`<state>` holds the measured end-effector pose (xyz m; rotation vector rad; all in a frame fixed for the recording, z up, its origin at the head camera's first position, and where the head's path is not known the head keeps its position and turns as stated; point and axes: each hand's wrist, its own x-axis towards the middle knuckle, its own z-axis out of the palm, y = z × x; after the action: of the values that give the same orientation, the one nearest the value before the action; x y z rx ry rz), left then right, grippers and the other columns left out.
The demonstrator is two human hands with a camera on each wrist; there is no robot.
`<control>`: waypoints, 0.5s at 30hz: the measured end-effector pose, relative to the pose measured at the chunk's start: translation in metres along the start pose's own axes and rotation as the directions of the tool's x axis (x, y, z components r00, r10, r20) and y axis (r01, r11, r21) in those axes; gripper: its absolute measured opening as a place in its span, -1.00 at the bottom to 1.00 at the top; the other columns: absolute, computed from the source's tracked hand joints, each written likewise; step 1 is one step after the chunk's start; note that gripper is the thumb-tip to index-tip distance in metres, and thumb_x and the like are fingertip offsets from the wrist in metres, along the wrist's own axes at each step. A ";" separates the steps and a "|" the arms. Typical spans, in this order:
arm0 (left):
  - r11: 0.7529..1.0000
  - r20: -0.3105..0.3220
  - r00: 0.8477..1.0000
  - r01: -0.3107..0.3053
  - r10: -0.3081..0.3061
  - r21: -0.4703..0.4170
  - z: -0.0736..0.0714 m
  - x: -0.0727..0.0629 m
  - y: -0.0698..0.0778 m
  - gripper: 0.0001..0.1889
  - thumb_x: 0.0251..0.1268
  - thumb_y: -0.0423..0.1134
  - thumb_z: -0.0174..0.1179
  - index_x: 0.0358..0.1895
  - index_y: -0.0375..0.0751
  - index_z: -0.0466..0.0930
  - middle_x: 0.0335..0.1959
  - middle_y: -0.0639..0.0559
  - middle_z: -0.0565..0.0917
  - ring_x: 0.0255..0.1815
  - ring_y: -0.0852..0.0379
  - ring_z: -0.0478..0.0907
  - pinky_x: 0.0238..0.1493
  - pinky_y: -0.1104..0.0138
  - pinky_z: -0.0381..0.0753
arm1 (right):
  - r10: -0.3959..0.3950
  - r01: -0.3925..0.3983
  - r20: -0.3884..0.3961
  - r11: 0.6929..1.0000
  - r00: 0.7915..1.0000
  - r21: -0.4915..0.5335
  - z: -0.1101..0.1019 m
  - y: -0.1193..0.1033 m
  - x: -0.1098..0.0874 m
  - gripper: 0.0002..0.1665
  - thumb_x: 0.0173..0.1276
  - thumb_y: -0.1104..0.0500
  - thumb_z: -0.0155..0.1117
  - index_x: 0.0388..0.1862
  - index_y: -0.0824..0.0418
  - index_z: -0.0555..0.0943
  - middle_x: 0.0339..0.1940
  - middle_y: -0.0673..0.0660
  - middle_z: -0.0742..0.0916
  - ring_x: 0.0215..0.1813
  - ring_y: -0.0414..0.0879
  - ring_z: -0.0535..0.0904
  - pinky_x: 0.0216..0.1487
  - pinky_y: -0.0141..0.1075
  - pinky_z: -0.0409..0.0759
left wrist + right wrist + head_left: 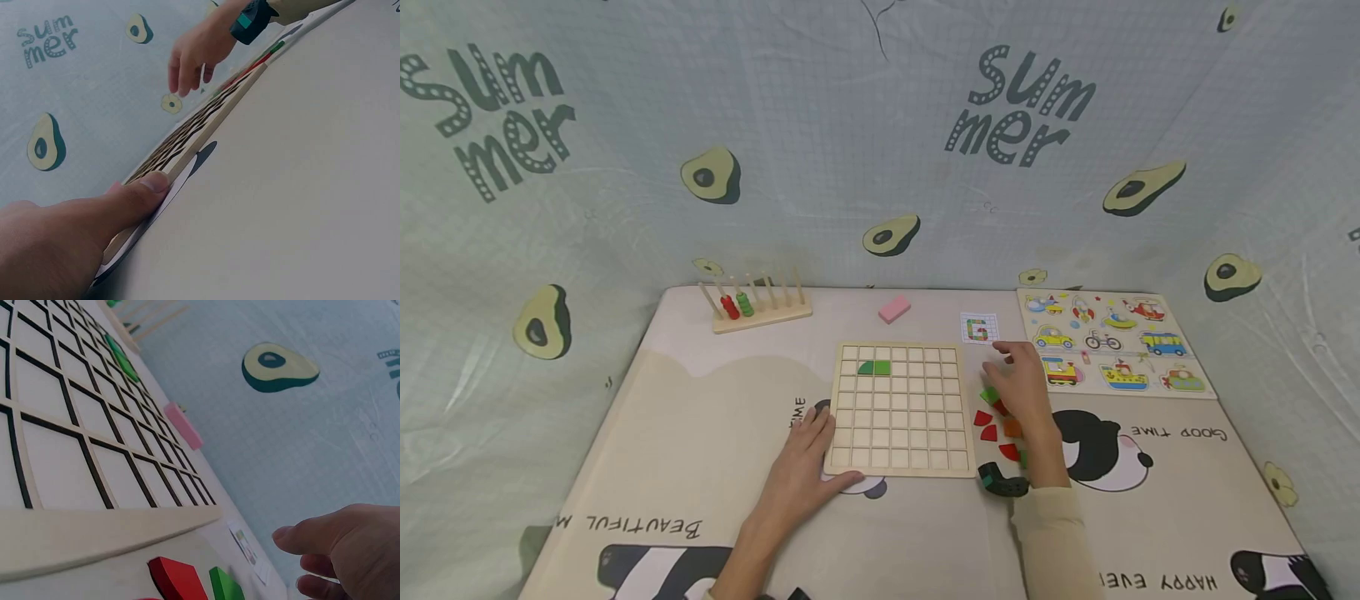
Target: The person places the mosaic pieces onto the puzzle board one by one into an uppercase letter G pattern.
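A wooden grid board (pixel 898 421) lies on the table, holding a green quarter-round tile (pixel 867 367) and a green square tile (pixel 882 367) side by side in its second row. My left hand (pixel 805 467) rests at the board's near left corner, fingers along the left side; in the left wrist view the thumb (pixel 153 182) presses the near edge. Right of the board, my right hand (pixel 1022 387) hovers over loose tiles, its fingers loosely bent near a pattern card (pixel 980 328). Nothing shows between its thumb and fingers. Red tiles (pixel 982 418) and an orange tile (pixel 1012 427) lie below it, partly hidden.
A peg stand (pixel 767 315) with red and green beads stands at the back left. Near the back edge lies a pink block (pixel 895 310). A vehicle puzzle board (pixel 1120 342) occupies the back right, beyond my right hand. Printed cloth hangs behind the table.
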<state>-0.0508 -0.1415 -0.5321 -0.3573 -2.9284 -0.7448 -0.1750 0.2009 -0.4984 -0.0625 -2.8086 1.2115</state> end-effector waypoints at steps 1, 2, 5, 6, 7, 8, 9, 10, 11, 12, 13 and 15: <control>1.000 0.002 1.000 0.001 -0.001 -0.001 0.000 0.000 0.000 0.02 0.01 0.28 0.42 0.42 -0.39 0.37 0.50 -0.25 0.36 0.58 -0.25 0.19 0.59 -0.07 0.24 | 0.012 -0.012 -0.001 1.000 1.000 0.002 -0.002 0.002 0.000 -0.47 0.44 0.12 0.26 0.32 0.29 0.49 0.28 0.29 0.49 0.20 0.16 0.42 0.22 0.04 0.60; 1.000 0.003 1.000 0.001 -0.001 0.000 0.000 0.000 0.000 0.02 0.01 0.28 0.42 0.42 -0.39 0.37 0.50 -0.25 0.36 0.58 -0.25 0.19 0.59 -0.07 0.24 | 0.021 -0.021 -0.003 1.000 1.000 -0.001 -0.005 0.004 0.000 -0.47 0.44 0.13 0.26 0.32 0.29 0.49 0.28 0.30 0.48 0.21 0.17 0.42 0.23 0.05 0.60; 1.000 0.004 1.000 0.002 -0.002 0.001 0.000 0.000 0.000 0.02 0.01 0.28 0.42 0.42 -0.39 0.37 0.50 -0.25 0.36 0.58 -0.25 0.19 0.59 -0.06 0.23 | 0.052 -0.052 -0.008 0.999 0.999 -0.004 -0.011 0.009 0.000 -0.47 0.44 0.13 0.26 0.33 0.29 0.48 0.29 0.31 0.48 0.21 0.18 0.42 0.24 0.06 0.63; 1.000 0.003 1.000 0.001 -0.001 0.002 0.000 0.000 0.000 0.02 0.01 0.28 0.42 0.43 -0.38 0.36 0.50 -0.25 0.36 0.58 -0.25 0.19 0.59 -0.05 0.23 | 0.062 -0.062 -0.008 0.998 0.998 -0.003 -0.012 0.011 0.000 -0.47 0.44 0.14 0.25 0.33 0.29 0.48 0.28 0.31 0.47 0.21 0.18 0.42 0.24 0.06 0.63; 1.000 0.001 1.000 0.000 0.000 0.003 0.000 0.000 0.000 0.02 0.01 0.28 0.42 0.43 -0.39 0.36 0.50 -0.25 0.36 0.58 -0.25 0.20 0.60 -0.05 0.23 | 0.073 -0.073 -0.008 0.997 0.997 -0.004 -0.014 0.013 0.000 -0.46 0.44 0.14 0.25 0.34 0.29 0.47 0.28 0.32 0.47 0.21 0.18 0.42 0.25 0.06 0.63; 1.000 0.000 1.000 -0.001 0.001 0.004 0.000 0.001 0.000 0.02 0.01 0.28 0.42 0.43 -0.39 0.36 0.50 -0.25 0.36 0.58 -0.25 0.20 0.59 -0.05 0.23 | 0.084 -0.084 -0.006 0.996 0.996 -0.004 -0.015 0.015 0.000 -0.46 0.44 0.14 0.25 0.34 0.29 0.47 0.28 0.32 0.47 0.21 0.18 0.42 0.26 0.06 0.62; 1.000 -0.002 1.000 -0.001 0.001 0.005 0.000 0.001 0.000 0.02 0.01 0.28 0.42 0.43 -0.39 0.36 0.50 -0.25 0.36 0.58 -0.25 0.20 0.59 -0.05 0.23 | 0.096 -0.096 -0.003 0.995 0.995 -0.002 -0.016 0.017 0.000 -0.45 0.44 0.14 0.25 0.35 0.29 0.46 0.29 0.32 0.47 0.21 0.18 0.42 0.27 0.06 0.62; 1.000 -0.002 1.000 -0.002 0.002 0.005 -0.001 0.001 0.001 0.02 0.01 0.28 0.42 0.43 -0.38 0.36 0.50 -0.25 0.36 0.58 -0.24 0.20 0.59 -0.06 0.23 | 0.104 -0.104 0.000 0.995 0.995 -0.001 -0.018 0.019 0.000 -0.44 0.44 0.14 0.25 0.35 0.30 0.46 0.29 0.32 0.47 0.21 0.19 0.42 0.27 0.07 0.61; 1.000 -0.002 1.000 -0.002 0.002 0.007 -0.001 0.001 0.001 0.02 0.00 0.28 0.42 0.42 -0.38 0.37 0.50 -0.25 0.37 0.57 -0.25 0.20 0.59 -0.06 0.24 | 0.114 -0.114 0.006 0.993 0.993 0.001 -0.019 0.021 0.000 -0.44 0.44 0.14 0.25 0.35 0.30 0.45 0.29 0.32 0.47 0.21 0.19 0.42 0.28 0.07 0.60; 1.000 -0.003 1.000 -0.003 0.003 0.008 -0.001 0.001 0.001 0.02 0.01 0.28 0.42 0.42 -0.38 0.37 0.50 -0.25 0.37 0.57 -0.24 0.20 0.59 -0.06 0.24 | 0.125 -0.126 0.013 0.992 0.992 0.003 -0.021 0.023 0.000 -0.44 0.43 0.13 0.25 0.35 0.30 0.45 0.29 0.32 0.47 0.22 0.19 0.41 0.29 0.07 0.59; 1.000 -0.003 1.000 -0.004 0.004 0.009 -0.001 0.001 0.001 0.02 0.00 0.28 0.42 0.42 -0.38 0.37 0.50 -0.25 0.37 0.57 -0.24 0.21 0.59 -0.06 0.24 | 0.135 -0.135 0.018 0.991 0.991 0.000 -0.022 0.024 0.000 -0.43 0.43 0.13 0.25 0.35 0.31 0.45 0.29 0.32 0.47 0.21 0.19 0.41 0.30 0.06 0.59; 1.000 -0.003 1.000 -0.005 0.005 0.012 -0.001 0.001 0.001 0.02 0.00 0.28 0.42 0.42 -0.38 0.37 0.49 -0.25 0.37 0.57 -0.24 0.21 0.59 -0.05 0.24 | 0.145 -0.145 0.030 0.989 0.989 -0.009 -0.025 0.026 0.000 -0.43 0.43 0.13 0.24 0.35 0.32 0.45 0.27 0.33 0.47 0.21 0.19 0.41 0.31 0.07 0.57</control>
<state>-0.0513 -0.1412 -0.5308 -0.3620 -2.9263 -0.7267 -0.1728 0.2372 -0.5005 -0.2550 -2.8789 1.2420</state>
